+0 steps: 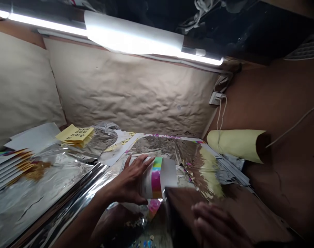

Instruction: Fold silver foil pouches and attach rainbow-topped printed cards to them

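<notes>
My left hand (131,179) spans a printed sheet (156,179) with a green, blue, magenta and orange band, fingers at its far edge and thumb at its near edge. A plain white paper (169,174) juts out to the right of the band. Whether this is one sheet or a stack, I cannot tell. My right hand (219,224) is smeared by motion at the lower right, over or beside a dark brown flat surface (182,206). What it holds, if anything, does not show. Beneath my left hand, a pink printed scrap (154,205) lies on the shiny foil-like covering (162,146).
Folded paper pieces (12,168) stand in a row at left, near yellow printed slips (75,133) and white sheets (40,136). A yellow paper roll (236,143) rests at right, below a socket (217,98) with cords. A lit tube lamp (133,38) hangs overhead.
</notes>
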Demonstrator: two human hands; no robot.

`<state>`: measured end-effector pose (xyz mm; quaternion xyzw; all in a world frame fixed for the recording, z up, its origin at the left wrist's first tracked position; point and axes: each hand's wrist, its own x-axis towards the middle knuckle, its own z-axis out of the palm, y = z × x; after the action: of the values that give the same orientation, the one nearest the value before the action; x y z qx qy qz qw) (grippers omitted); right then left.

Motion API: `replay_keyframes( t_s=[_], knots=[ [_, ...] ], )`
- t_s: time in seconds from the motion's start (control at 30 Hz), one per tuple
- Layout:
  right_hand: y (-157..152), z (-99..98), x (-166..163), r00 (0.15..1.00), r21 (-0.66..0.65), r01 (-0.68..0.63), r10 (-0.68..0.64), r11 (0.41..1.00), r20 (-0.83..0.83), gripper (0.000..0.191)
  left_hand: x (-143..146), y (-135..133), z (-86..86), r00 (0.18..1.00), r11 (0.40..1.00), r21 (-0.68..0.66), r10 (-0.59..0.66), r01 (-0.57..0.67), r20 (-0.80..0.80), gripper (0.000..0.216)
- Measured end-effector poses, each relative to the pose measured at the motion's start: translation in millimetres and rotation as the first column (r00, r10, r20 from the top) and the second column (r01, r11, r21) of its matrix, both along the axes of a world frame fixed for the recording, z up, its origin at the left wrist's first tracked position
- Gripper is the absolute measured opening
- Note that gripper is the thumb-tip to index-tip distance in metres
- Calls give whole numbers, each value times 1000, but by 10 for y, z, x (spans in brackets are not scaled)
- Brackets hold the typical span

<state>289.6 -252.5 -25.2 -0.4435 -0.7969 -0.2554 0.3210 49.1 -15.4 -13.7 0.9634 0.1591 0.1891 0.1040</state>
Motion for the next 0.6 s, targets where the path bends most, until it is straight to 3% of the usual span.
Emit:
replay_keyframes(
  t_s=[0.1,0.2,0.37,0.6],
  knots=[
    [122,143,219,998,51,60,-60,997,-1,38,-8,-30,-2,993,993,-100,-69,60,-91,131],
    [260,98,321,994,5,76,-76,997,73,41,-13,-44,-7,985,983,-165,-100,77,-138,128],
    [337,0,227,986,-138,72,-50,988,160,33,35,-99,-57,968,977,-197,-121,78,-220,126],
    [572,50,287,984,-140,90,-66,986,168,27,12,-74,-109,957,968,-236,-151,92,-247,125]
  ],
)
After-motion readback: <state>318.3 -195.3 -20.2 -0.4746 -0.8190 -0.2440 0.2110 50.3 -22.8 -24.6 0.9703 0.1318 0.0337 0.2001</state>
